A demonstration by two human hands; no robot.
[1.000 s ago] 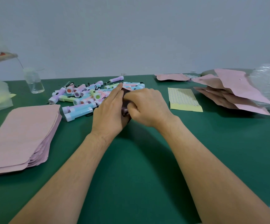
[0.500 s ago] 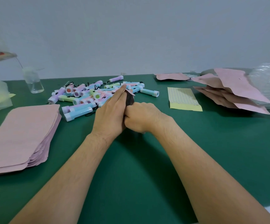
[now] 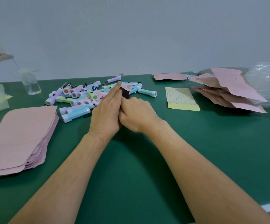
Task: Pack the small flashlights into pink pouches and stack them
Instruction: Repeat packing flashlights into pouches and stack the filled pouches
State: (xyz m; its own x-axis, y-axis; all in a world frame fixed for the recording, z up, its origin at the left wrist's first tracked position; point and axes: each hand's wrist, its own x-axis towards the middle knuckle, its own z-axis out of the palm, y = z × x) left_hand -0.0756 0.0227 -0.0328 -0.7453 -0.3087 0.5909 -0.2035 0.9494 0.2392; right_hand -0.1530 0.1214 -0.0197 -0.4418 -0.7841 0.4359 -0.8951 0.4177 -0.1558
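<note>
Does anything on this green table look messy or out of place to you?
The pink pouches at the far right lie in a crooked, fanned-out heap, unlike the tidy stack of flat pouches on the left. One blue flashlight lies apart from the jumbled flashlight pile.

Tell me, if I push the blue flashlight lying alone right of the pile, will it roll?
Probably not far: the blue flashlight has a squarish white head that should stop it. Being small plastic, it is likely light and stiff.
</note>
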